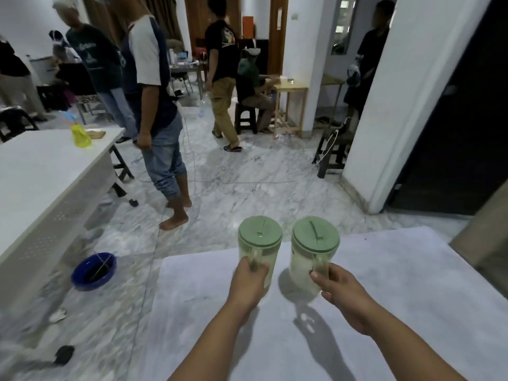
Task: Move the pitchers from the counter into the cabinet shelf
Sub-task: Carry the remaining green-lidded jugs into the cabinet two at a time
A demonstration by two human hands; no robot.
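Two clear pitchers with pale green lids are side by side over the white counter. My left hand grips the handle of the left pitcher. My right hand grips the handle of the right pitcher. Both pitchers are upright, and shadows fall on the counter below them. I cannot tell whether their bases touch the counter. No cabinet shelf is in view.
A long white table stands at the left with a yellow bottle. A blue basin lies on the marble floor. Several people stand ahead; the nearest, barefoot in jeans, is close. A white pillar and dark doorway are at the right.
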